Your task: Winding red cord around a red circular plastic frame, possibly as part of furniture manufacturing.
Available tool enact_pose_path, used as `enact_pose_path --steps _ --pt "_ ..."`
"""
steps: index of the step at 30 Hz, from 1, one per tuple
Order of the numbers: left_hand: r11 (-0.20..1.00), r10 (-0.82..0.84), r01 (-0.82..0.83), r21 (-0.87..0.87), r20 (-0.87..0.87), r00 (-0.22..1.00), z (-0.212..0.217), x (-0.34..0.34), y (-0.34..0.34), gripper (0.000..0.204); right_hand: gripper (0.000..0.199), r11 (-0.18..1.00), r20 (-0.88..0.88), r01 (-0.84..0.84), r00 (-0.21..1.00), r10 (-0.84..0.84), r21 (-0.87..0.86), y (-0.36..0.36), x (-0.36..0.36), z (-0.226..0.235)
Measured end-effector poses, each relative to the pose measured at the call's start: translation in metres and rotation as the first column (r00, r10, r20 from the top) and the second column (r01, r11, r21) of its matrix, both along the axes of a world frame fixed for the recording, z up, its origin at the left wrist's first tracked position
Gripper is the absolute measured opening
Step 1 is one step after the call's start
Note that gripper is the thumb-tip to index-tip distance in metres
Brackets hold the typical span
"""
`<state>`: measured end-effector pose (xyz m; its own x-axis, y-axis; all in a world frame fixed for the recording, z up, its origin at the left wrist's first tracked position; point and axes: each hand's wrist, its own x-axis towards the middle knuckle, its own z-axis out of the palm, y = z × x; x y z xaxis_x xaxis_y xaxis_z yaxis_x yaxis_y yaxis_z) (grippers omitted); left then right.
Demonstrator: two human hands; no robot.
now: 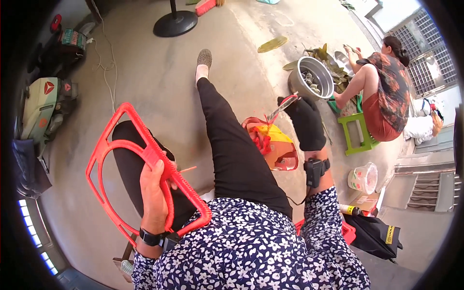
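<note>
Smooth grey-beige floor (145, 77), black round stand base (175, 25), low green stool (355, 118), white barred window (419, 46), daylight

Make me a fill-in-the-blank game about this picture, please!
1. The left hand grips a plastic frame coloured ____.
2. The glove on the right hand is coloured ____.
3. The co-worker sits on a plastic stool coloured ____.
4. The metal pot stands in the ____ half of the picture, not the left.

Missing words: red; black; green; right.
</note>
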<state>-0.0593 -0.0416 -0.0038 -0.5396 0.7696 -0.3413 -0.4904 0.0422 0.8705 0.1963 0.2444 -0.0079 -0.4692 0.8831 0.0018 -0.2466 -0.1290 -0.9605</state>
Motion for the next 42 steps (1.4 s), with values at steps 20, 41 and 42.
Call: enact_pose_path --steps 20,41,42 --pt "0.996 -0.075 0.062 0.067 0.208 0.975 -0.016 -0.007 -0.004 0.031 0.041 0.796 0.038 -0.346 0.908 0.418 -0.497 -0.086 -0.052 -0.006" --pt "0.994 -0.077 0.058 0.095 0.212 0.974 -0.018 -0.008 -0.004 0.032 0.028 0.711 0.71 -0.558 0.694 0.119 0.427 -0.037 -0.011 -0.016" --pt "0.994 -0.076 0.057 0.09 0.213 0.974 -0.018 -0.009 -0.004 0.032 0.028 0.71 0.723 -0.585 0.673 0.154 0.393 -0.039 -0.012 -0.016"
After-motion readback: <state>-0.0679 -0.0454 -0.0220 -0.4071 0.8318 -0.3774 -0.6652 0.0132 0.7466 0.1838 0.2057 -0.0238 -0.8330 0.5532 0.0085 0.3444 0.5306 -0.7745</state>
